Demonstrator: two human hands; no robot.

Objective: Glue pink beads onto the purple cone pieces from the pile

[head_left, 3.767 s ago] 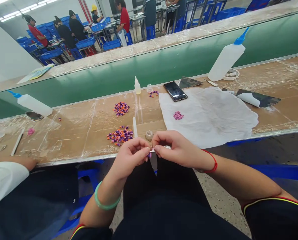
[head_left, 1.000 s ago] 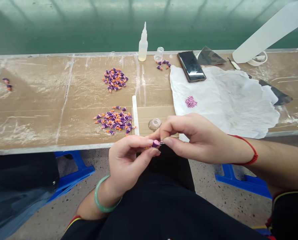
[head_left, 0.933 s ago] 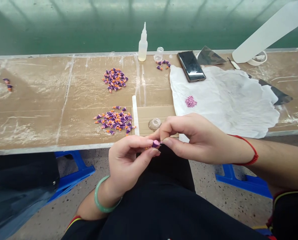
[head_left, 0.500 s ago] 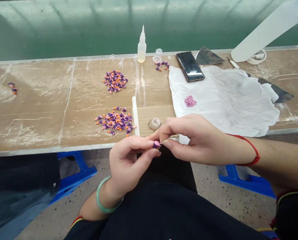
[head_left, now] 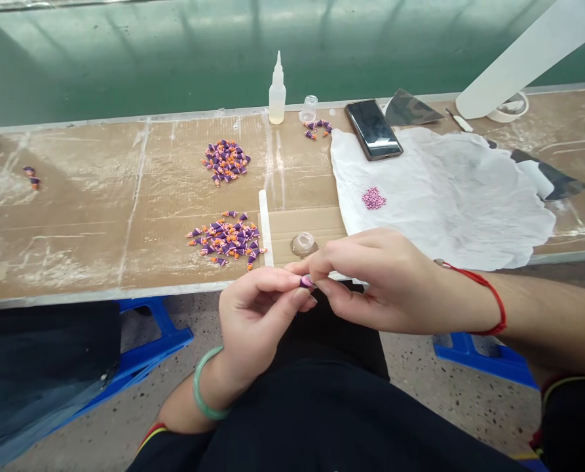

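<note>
The L hand (head_left: 253, 321) holds a small purple piece (head_left: 306, 281) between thumb and finger, above the lap just before the table edge; its pink end points to the R hand (head_left: 383, 285), and the long axis runs approx. left-right, though fingers hide much of it. The R hand's fingers are bent close by this end, & I can't tell if they grip smth. The table (head_left: 169, 196) has brown cardboard w/ white smears, two piles of purple-orange pieces (head_left: 226, 160) and a white cloth (head_left: 449, 196); a green panel (head_left: 184, 75) stands behind, a speckled floor (head_left: 444, 406) lies below.
</note>
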